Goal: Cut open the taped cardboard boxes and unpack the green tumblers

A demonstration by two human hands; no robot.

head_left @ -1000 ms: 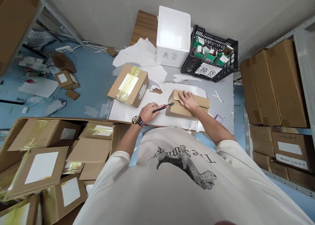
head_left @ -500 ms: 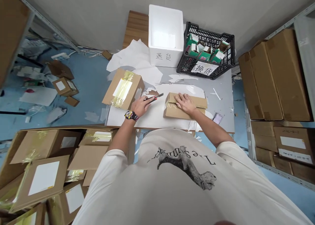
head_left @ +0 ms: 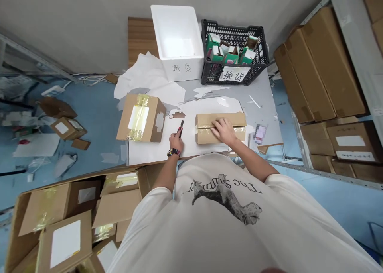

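Note:
My left hand (head_left: 176,142) is closed around a utility knife (head_left: 181,127), its tip pointing away from me over the white sheet on the table. To the right lies a small brown cardboard box (head_left: 206,136) with a seam along its top. My right hand (head_left: 224,131) rests on that box, its fingers curled at the seam between the flaps. Left of the knife stands a larger cardboard box (head_left: 123,119) with yellowish tape and a white label. Torn scraps of paper and card (head_left: 178,114) lie just beyond the knife.
At the back of the table stand a white foam box (head_left: 182,70) and a black plastic crate (head_left: 206,74) with green cartons in it. A big carton (head_left: 25,203) full of parcels is at lower left. Stacked cartons (head_left: 317,65) fill the right-hand shelf.
My left hand has drawn back toward me, and the knife now points away instead of rightward. My right hand's fingers went from spread flat on top to curled at the box's seam.

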